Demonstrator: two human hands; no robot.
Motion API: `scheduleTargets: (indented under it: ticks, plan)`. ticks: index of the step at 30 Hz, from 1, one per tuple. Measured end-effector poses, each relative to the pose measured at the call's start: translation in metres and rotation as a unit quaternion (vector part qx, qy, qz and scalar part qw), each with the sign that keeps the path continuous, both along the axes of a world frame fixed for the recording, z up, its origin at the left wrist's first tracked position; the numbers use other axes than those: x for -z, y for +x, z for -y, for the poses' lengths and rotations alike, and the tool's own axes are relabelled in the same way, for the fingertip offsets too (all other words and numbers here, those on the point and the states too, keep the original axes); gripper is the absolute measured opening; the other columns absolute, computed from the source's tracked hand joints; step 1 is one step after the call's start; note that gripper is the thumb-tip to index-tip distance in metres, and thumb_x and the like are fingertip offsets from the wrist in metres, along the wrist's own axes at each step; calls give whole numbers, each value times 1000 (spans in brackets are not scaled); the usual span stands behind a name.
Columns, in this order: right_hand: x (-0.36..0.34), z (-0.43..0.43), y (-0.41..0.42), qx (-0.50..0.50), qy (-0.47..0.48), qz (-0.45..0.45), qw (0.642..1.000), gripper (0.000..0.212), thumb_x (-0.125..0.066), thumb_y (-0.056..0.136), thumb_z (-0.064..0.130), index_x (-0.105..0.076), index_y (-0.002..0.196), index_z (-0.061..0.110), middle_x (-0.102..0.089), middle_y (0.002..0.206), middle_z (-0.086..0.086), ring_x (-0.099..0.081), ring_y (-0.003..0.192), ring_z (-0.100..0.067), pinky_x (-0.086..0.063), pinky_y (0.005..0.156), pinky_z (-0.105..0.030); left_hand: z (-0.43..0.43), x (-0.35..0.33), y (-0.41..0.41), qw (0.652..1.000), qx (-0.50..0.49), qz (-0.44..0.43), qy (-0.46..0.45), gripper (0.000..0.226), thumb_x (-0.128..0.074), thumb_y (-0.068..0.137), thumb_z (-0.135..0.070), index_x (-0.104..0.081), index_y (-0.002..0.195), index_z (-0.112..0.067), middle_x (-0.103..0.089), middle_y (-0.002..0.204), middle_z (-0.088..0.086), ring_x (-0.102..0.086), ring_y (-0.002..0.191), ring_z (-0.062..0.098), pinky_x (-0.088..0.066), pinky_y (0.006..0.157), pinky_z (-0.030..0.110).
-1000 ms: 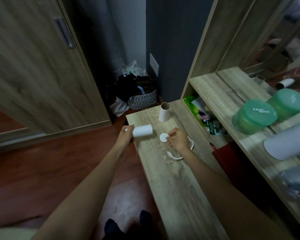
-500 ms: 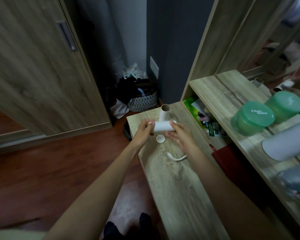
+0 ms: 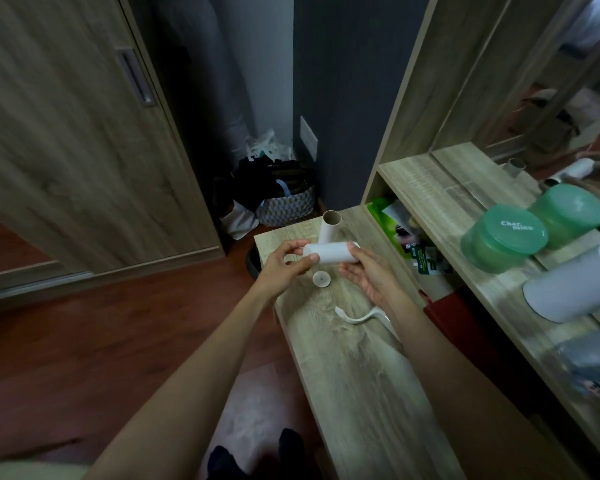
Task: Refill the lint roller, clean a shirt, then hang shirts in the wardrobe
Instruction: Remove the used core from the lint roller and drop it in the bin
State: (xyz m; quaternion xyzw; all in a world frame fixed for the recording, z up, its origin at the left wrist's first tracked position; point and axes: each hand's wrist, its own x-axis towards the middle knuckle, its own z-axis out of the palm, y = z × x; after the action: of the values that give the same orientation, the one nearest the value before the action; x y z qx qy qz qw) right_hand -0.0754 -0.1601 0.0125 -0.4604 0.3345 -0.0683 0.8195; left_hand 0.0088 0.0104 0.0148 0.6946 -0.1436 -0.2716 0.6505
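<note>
Item: refill roll [image 3: 329,252], white, held in the air above the far end of the desk [image 3: 361,393].
Grip, left hand [image 3: 284,263]: thumb and fingertips pinch the roll's 9 o'clock end.
Grip, right hand [image 3: 371,275]: palm turned up, fingertips curled against the 3 o'clock end.
Axis: long axis nearly level, running from 9 to 3 o'clock.
Arms: both forearms reach forward, the wrists converging on the roll.
Adjacent: cardboard core [image 3: 329,226], upright on the desk at the roll's 12 o'clock; round white cap [image 3: 321,279], flat on the desk at its 6 o'clock; curved white handle [image 3: 361,317], lying at 5 o'clock, partly hidden by the right wrist.
Change: a second ago the left hand alone held the roll off the desk's left edge, with the right hand down beside the cap; half a second ago both hands had already met on it.
</note>
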Motion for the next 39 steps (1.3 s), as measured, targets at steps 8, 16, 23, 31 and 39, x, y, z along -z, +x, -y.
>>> scheduleTargets:
  ticks: [8,16,23,31,39]
  plan:
    - [-4,0,-2,-9,-9,2,1000,18,-62,90,23,-61,103,10,-63,97,-13,-66,77,-17,-58,65,-24,0,0,4,1000,29,-4,9,40,-67,89,-16,-58,127,-9,-48,103,0,-60,76,7,-54,74,14]
    - [-3,-2,-2,-4,-24,-7,1000,17,-64,90,21,-62,102,9,-64,92,-13,-66,70,-16,-59,64,-25,-1,8,7,999,33,-16,22,37,-69,87,-14,-62,123,-10,-52,95,-4,-63,76,-1,-53,88,25]
    - [4,-3,0,39,-34,-15,999,22,-67,87,21,-62,104,7,-68,91,-14,-69,68,-16,-60,68,-29,1,18,4,999,-22,-32,3,30,-74,83,-12,-66,112,-15,-55,94,-1,-63,81,7,-56,86,24]
    - [9,-8,-1,98,-74,-27,992,38,-63,90,15,-52,123,2,-63,112,-24,-67,76,-22,-59,62,-24,-7,54,8,994,-92,6,64,20,-73,84,-14,-72,104,-17,-68,97,12,-64,86,15,-58,73,25]
    - [15,-2,-6,118,-77,-20,990,34,-62,90,13,-53,120,1,-62,117,-26,-68,77,-22,-60,65,-26,-10,84,14,964,-26,133,228,23,-63,89,-14,-73,109,-18,-72,109,-4,-61,102,11,-44,85,12]
